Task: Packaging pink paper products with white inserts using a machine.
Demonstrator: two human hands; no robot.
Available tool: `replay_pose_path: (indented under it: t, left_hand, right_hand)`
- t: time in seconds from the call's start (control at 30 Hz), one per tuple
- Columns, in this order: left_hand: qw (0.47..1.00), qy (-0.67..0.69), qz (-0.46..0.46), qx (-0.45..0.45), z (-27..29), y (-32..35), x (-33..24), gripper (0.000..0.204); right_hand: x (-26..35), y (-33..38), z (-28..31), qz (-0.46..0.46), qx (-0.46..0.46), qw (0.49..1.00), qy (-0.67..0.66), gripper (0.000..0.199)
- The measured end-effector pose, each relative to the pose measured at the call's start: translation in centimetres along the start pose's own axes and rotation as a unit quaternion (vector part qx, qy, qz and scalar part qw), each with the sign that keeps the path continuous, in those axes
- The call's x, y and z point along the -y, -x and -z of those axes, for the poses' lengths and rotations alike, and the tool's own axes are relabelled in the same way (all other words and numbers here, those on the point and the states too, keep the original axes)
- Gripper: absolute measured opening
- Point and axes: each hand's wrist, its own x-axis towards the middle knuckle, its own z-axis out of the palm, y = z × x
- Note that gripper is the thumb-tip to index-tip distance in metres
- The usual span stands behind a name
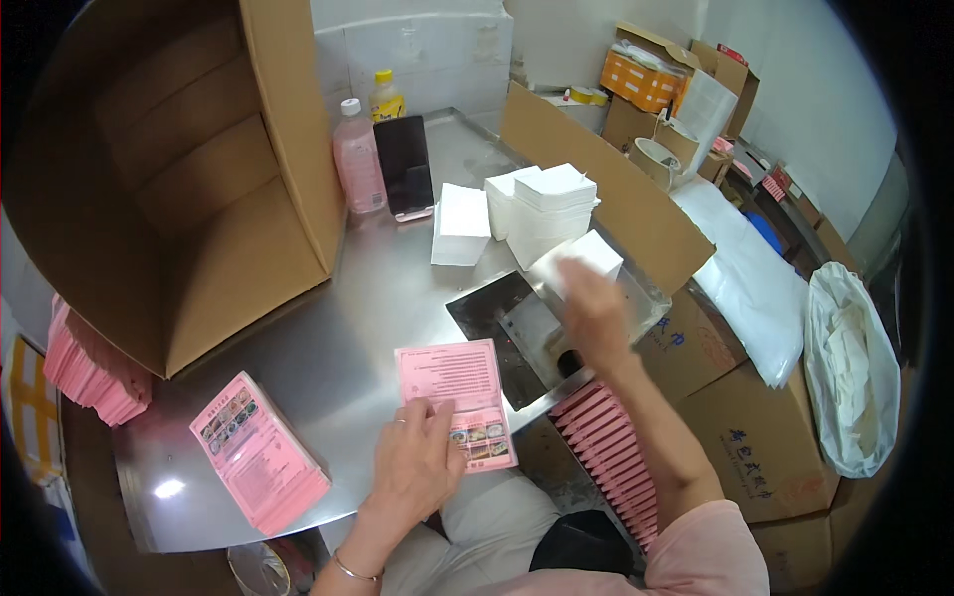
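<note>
Now left hand (412,467) presses flat on pink leaflet (459,402) — right hand (593,308) grips white packet (586,260).

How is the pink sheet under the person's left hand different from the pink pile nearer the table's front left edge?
The pink sheet is a single flat piece, pinned by the left hand; the pink pile is a thick stack that no hand touches. The sheet lies near the table's middle, beside the metal tray; the pile sits at the front left edge. Both are pink, printed, with small pictures, and rest on the steel table.
</note>
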Motion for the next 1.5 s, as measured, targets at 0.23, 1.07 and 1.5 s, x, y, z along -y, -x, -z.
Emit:
replay_pose_path:
  t: [0.23,1.07,1.5]
  left_hand:
    - [0.996,0.075,0.029,-0.033,1.9,-0.4,-0.6,0.077]
    - [0.945,-0.111,0.289,-0.101,11.5,10.0,9.1,0.014]
    - [0.993,0.09,-0.036,-0.066,-0.7,-0.2,-0.2,0.023]
  right_hand:
    - [12.0,5.2,-2.9,0.199,0.125,0.964,-0.122,0.036]
    - [-3.4,-0.5,-0.6,-0.066,0.018,0.98,0.187,0.017]
    - [-2.8,-0.3,0.1,-0.045,-0.037,0.996,0.067,0.038]
